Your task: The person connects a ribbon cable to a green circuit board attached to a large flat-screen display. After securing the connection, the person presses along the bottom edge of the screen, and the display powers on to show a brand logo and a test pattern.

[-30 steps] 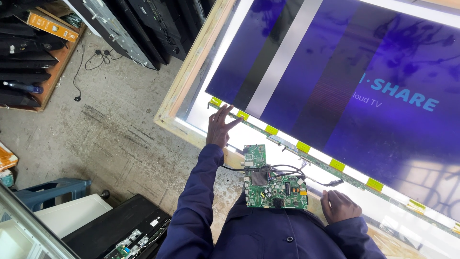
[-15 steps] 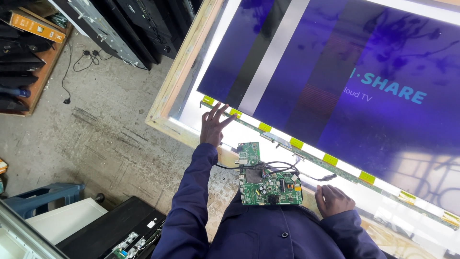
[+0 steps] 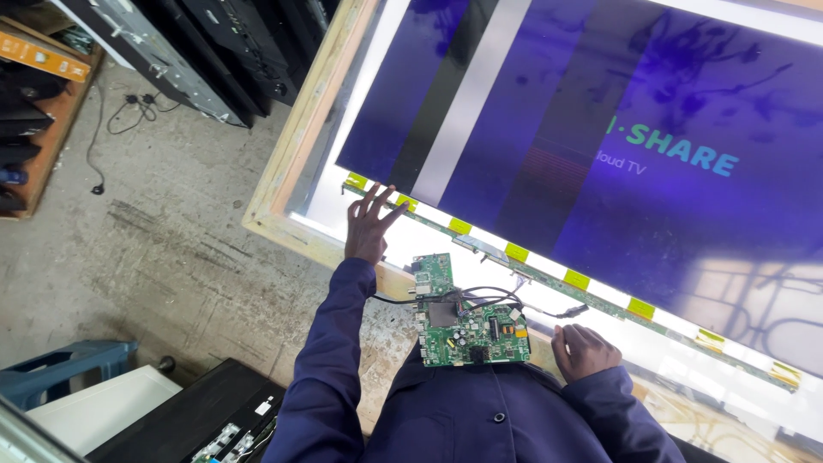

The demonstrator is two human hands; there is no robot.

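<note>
A large lit display panel (image 3: 600, 129) lies flat in a wooden frame (image 3: 300, 163), showing purple with vertical grey and dark bands. Along its near edge runs a thin strip with yellow-green tabs (image 3: 514, 253). My left hand (image 3: 370, 225) reaches forward with its fingers spread, fingertips touching the left end of that strip. My right hand (image 3: 583, 350) rests with curled fingers on the bright white margin below the strip and holds nothing. A green circuit board (image 3: 467, 326) with black cables sits between my arms, close to my chest.
Dark flat screens (image 3: 214, 51) lean at the top left above a concrete floor (image 3: 154, 249). A blue stool (image 3: 60, 364), a white slab (image 3: 94, 407) and a black panel with a board (image 3: 206, 420) lie at the bottom left. A wooden shelf (image 3: 43, 94) stands at far left.
My left hand has stayed on the strip's left end and my right hand on the white margin. The view has shifted slightly.
</note>
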